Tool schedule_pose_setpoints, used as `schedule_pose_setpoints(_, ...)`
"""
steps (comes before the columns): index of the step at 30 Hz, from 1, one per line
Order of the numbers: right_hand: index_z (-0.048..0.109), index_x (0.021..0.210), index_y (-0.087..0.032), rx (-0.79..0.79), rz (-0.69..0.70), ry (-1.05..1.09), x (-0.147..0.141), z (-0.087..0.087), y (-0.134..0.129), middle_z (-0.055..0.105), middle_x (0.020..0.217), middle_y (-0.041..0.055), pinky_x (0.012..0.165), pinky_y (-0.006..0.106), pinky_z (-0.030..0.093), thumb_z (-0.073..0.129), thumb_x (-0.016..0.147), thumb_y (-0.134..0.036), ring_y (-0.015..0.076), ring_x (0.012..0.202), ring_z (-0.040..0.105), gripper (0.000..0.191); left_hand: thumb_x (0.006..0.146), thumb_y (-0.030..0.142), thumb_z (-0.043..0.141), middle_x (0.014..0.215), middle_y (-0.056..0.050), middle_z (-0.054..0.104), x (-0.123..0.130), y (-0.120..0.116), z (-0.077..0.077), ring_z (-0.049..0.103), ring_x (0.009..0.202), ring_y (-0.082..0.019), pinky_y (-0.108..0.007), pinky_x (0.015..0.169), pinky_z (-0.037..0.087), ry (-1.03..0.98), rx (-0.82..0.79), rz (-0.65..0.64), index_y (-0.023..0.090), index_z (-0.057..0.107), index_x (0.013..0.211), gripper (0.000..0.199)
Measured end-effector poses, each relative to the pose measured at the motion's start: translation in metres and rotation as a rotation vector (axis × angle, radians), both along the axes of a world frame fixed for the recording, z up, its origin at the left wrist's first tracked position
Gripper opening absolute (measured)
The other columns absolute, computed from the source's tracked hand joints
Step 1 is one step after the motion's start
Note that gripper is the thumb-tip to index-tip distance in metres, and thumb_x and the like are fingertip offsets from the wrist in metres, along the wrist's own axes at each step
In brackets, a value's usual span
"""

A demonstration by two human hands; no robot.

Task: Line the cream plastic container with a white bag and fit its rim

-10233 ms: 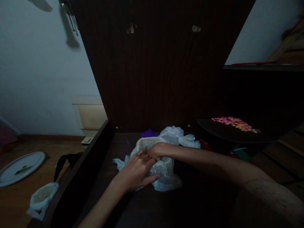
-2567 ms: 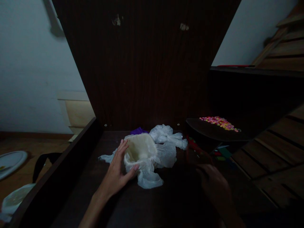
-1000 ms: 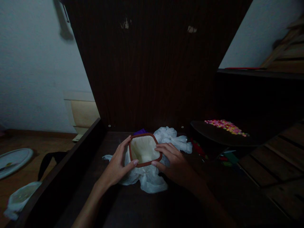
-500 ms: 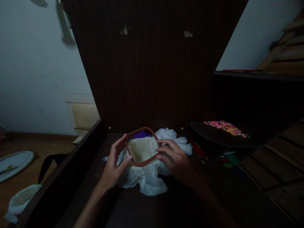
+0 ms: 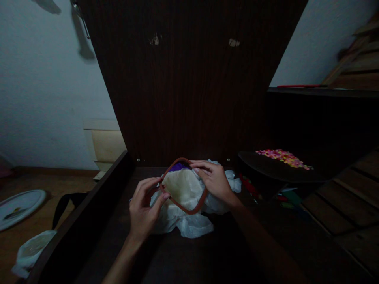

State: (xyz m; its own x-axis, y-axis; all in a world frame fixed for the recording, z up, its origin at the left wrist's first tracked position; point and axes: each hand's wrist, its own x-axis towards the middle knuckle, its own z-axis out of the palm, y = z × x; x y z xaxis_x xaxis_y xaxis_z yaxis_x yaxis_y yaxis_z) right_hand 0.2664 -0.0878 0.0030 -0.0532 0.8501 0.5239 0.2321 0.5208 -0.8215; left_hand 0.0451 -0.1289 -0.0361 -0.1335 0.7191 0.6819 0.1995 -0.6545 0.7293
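Observation:
Both hands hold a brown rounded-square rim ring (image 5: 190, 212) above a small bin lined with a white plastic bag (image 5: 194, 227). My left hand (image 5: 144, 205) pinches the ring's left corner between thumb and fingers. At the far right side, my right hand (image 5: 214, 179) grips the ring with its fingertips. Through the ring shows the pale, bag-lined inside (image 5: 180, 185) of the bin. Loose folds of the bag spread around the bin and hide its outer walls. Behind the ring lies something purple (image 5: 177, 167), partly hidden.
A dark wooden panel (image 5: 189, 98) rises behind the bin, and a low side board (image 5: 85, 213) runs along the left. To the right, a rounded dark shelf (image 5: 251, 159) carries a pile of small pink and yellow pieces (image 5: 284, 157). A white oval lid-like object (image 5: 22, 207) lies on the floor.
The ring has turned, so a corner now points toward me. My right hand has moved up and farther back along its edge; my left hand keeps its hold on the left.

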Motion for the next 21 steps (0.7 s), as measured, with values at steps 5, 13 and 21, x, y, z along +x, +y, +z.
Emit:
schedule_pose_setpoints(5,0.077,0.098,-0.019,-0.038,0.226,-0.185,0.000,0.033,0.026,0.078,0.110,0.0080,0.095,0.040,0.056,0.061,0.086,-0.015,0.0215,0.106,0.072,0.020,0.072,0.049,0.085,0.113,-0.006,0.062,-0.016,0.007,0.000,0.066,0.103,-0.025,-0.039,0.090,0.060,0.058,-0.009,-0.062,0.024,0.062,0.120,0.059)
schedule_pose_setpoints(13,0.077,0.104,-0.017,-0.055,0.448,-0.479,-0.018,0.028,0.058,0.079,0.102,0.0074,0.088,0.037,0.056,0.060,0.085,-0.008,0.0204,0.095,0.074,0.027,0.063,0.064,0.085,0.157,-0.017,0.039,-0.022,0.019,-0.008,0.042,0.143,-0.040,-0.060,0.118,0.034,0.334,-0.151,-0.238,0.026,0.028,0.155,0.115)
schedule_pose_setpoints(21,0.074,0.115,-0.016,-0.055,0.340,-0.393,-0.020,0.006,0.063,0.073,0.123,0.0109,0.106,0.043,0.049,0.057,0.094,-0.024,0.0227,0.119,0.067,0.029,0.070,0.060,0.081,0.153,-0.017,0.046,-0.024,0.027,-0.014,0.045,0.141,-0.039,-0.060,0.117,0.035,0.411,-0.163,-0.229,0.023,0.042,0.147,0.094)
